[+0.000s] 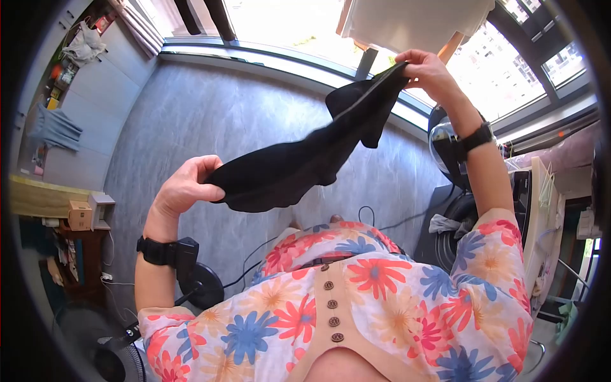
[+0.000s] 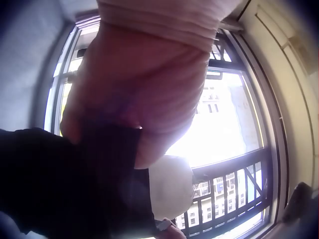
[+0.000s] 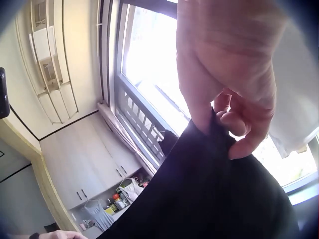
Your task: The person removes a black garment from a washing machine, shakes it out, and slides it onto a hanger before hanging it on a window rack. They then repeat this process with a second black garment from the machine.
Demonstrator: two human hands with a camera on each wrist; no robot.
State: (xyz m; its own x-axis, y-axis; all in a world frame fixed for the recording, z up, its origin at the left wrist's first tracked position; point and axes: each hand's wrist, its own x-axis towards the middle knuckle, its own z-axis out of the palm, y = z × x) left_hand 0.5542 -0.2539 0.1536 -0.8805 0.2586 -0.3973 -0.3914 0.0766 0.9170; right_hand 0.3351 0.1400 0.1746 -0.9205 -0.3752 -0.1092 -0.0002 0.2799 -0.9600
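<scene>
A black garment (image 1: 299,159) hangs stretched between both hands in front of the window. My left hand (image 1: 184,188) grips its lower end at left of centre, fingers curled round the cloth. High at the upper right, my right hand (image 1: 426,70) pinches the other end between thumb and fingers. In the left wrist view the left hand (image 2: 139,94) fills the frame above the dark cloth (image 2: 65,184). The right wrist view shows the right hand's fingers (image 3: 234,119) pinching the black fabric (image 3: 214,194).
A wide window (image 1: 286,25) runs along the far wall, with pale cloth (image 1: 414,22) hanging above it. Grey floor (image 1: 210,114) lies below. A black fan (image 1: 108,344) stands at lower left, a washing machine (image 1: 471,216) at right, shelves (image 1: 63,63) at far left.
</scene>
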